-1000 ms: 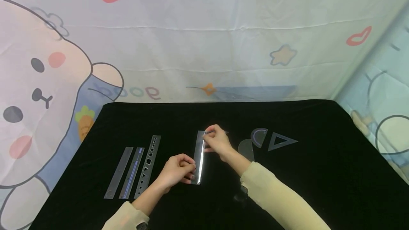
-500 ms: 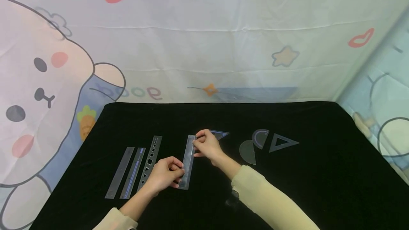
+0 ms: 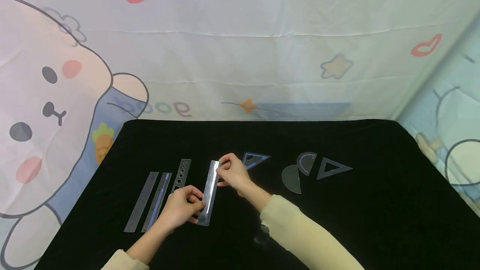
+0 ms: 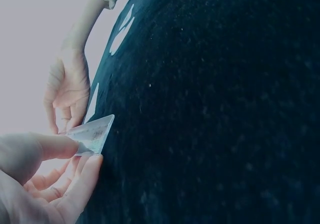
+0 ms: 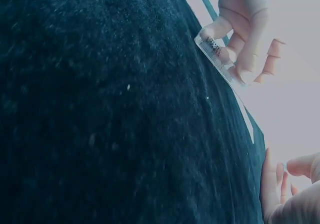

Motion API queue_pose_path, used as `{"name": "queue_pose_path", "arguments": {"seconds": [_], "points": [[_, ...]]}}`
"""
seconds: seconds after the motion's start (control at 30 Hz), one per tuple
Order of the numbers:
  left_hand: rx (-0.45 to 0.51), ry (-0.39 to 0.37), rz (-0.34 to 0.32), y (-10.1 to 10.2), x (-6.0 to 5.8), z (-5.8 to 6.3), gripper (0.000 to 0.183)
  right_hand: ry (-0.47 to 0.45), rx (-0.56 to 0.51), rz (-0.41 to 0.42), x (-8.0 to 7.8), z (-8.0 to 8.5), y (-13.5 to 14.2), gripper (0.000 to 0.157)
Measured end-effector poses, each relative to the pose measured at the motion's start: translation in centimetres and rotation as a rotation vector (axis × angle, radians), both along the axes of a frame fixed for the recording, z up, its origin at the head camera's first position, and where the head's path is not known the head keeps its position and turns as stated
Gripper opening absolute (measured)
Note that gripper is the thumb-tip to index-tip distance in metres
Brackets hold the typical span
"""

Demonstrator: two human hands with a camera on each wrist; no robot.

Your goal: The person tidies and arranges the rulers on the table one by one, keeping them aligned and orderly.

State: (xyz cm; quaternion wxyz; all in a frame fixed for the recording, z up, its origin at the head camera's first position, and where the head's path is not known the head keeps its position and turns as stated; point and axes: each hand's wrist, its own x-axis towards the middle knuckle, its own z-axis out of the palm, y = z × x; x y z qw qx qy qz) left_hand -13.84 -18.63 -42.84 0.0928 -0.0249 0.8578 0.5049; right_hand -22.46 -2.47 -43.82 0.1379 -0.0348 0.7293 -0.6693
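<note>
Over black cloth (image 3: pixel 337 224), against printed backdrop (image 3: pixel 262 57), pinched transparent ruler (image 3: pixel 210 191) by its long edges: left hand (image 3: pixel 181 208) toward near end, right hand (image 3: pixel 234 173) at far end. Held just right of hole-cut ruler (image 3: pixel 181 175); couldn't tell if touching cloth. Likely risked clipping that neighbour if swung left, or slipping from twisting thin, smooth edges. Was well short of cloth's far edge; had most room nearward, least leftward.
</note>
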Motion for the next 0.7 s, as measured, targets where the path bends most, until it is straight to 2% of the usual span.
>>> {"name": "queue_pose_path", "arguments": {"seconds": [0.3,0.7], "points": [[-0.064,0.009,0.048,-0.7,0.5,0.2,0.013,0.032,0.013,-0.006,0.1,-0.6,-1.8,0.028],[-0.127,0.008,0.082,-1.8,1.1,0.2,0.017,0.063,0.103,0.013,0.2,-0.8,-3.7,0.023]]}}
